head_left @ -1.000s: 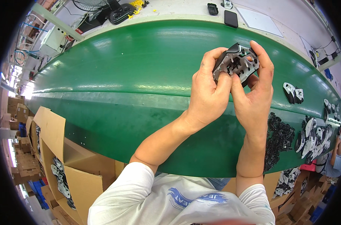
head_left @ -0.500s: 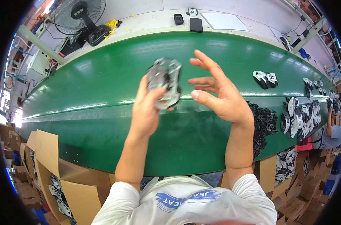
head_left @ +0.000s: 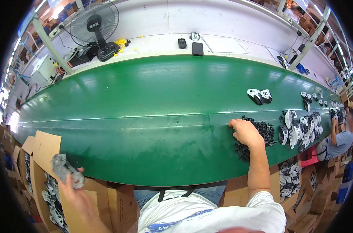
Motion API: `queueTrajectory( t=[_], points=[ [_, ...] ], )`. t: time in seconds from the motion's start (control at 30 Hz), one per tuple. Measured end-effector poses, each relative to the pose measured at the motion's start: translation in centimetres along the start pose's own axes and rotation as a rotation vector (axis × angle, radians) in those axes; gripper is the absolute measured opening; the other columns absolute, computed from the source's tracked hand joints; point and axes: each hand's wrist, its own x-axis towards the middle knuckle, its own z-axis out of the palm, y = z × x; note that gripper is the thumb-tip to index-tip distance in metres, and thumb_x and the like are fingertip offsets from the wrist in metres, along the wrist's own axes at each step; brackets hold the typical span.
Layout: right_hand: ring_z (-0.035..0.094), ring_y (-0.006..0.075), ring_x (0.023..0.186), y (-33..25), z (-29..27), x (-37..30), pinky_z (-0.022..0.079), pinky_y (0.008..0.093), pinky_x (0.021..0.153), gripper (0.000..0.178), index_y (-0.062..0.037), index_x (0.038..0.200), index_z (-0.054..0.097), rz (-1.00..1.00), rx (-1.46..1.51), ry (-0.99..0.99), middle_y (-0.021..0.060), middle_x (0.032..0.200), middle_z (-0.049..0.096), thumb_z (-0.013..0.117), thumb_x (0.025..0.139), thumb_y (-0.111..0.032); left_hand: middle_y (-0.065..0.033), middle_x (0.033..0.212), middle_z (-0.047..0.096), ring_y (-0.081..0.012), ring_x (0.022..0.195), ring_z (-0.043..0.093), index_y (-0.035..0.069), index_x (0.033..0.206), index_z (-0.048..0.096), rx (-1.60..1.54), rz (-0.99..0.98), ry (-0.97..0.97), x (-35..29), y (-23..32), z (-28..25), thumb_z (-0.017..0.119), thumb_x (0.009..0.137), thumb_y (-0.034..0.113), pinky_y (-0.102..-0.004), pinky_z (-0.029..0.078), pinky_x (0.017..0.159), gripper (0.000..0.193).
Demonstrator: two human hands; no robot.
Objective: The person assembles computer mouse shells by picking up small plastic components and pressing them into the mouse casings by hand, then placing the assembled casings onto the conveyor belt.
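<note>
My left hand (head_left: 76, 194) grips a grey plastic shell part (head_left: 68, 171), blurred by motion, at the near left edge of the green table. Directly below that part stands an open cardboard box (head_left: 47, 149) with similar white and black shell parts (head_left: 54, 200) inside. My right hand (head_left: 247, 134) is over the left side of a heap of small black plastic parts (head_left: 265, 132). Its fingers are bent and drawn together, and whatever lies between their tips is hidden.
White and black shell parts (head_left: 300, 130) are piled right of the heap; two more (head_left: 260, 96) lie behind it. A fan (head_left: 95, 26), yellow bits (head_left: 122, 44) and a black flat case (head_left: 197, 49) stand along the back shelf. A co-worker (head_left: 339, 138) sits far right.
My left hand has carried the shell part from mid-table down to the box at the near left. My right hand has moved down and right onto the black heap, its fingers curling in.
</note>
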Motion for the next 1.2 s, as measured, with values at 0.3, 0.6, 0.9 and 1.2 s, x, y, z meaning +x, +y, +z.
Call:
queueTrajectory(
  t=[0.3, 0.6, 0.9, 1.2],
  points=[
    [0.071, 0.0327, 0.112, -1.7, -2.5, -4.1, 0.055, 0.0464, 0.098, 0.062, -0.01, 0.126, 0.069, 0.116, -0.07, -0.006, 0.0123, 0.117, 0.074, 0.093, 0.076, -0.036, -0.019, 0.164, 0.048, -0.0342, 0.15, 0.047, 0.003, 0.164, 0.039, 0.968, -0.153, 0.612, 7.3, 0.9, -38.6, 0.052, 0.11, 0.032, -0.0427, 0.035, 0.122, 0.063],
    [0.07, 0.0359, 0.107, 0.3, -0.3, -2.6, 0.056, 0.0475, 0.097, 0.021, -0.0073, 0.107, 0.073, -0.04, 0.098, 0.17, 0.0133, 0.104, 0.074, 0.078, 0.089, -0.017, -0.0222, 0.167, 0.043, -0.0363, 0.153, 0.043, 0.001, 0.166, 0.036, 1.17, -0.393, 0.273, 10.3, 0.4, -45.6, 0.055, 0.11, 0.037, -0.0436, 0.034, 0.124, 0.069],
    [0.07, 0.0374, 0.103, -4.2, -0.6, 2.3, 0.055, 0.049, 0.091, 0.014, -0.0084, 0.107, 0.075, -0.034, 0.151, 0.441, 0.0135, 0.104, 0.074, 0.068, 0.097, -0.017, -0.0334, 0.171, 0.028, -0.0465, 0.159, 0.028, -0.006, 0.166, 0.03, 1.95, -0.585, 0.014, 6.1, -1.7, -40.3, 0.048, 0.109, 0.061, -0.0507, 0.023, 0.131, 0.089],
    [0.064, 0.0242, 0.091, -8.4, 1.5, 3.1, 0.053, 0.0337, 0.08, 0.018, 0.0016, 0.119, 0.071, -0.325, 0.519, 0.453, 0.0119, 0.106, 0.064, 0.066, 0.102, -0.002, -0.0256, 0.169, 0.032, -0.0423, 0.16, 0.025, 0.011, 0.169, 0.028, 1.536, 0.062, -0.209, 7.9, -1.2, -37.8, 0.074, 0.081, 0.027, -0.0514, 0.022, 0.132, 0.1]
  ],
)
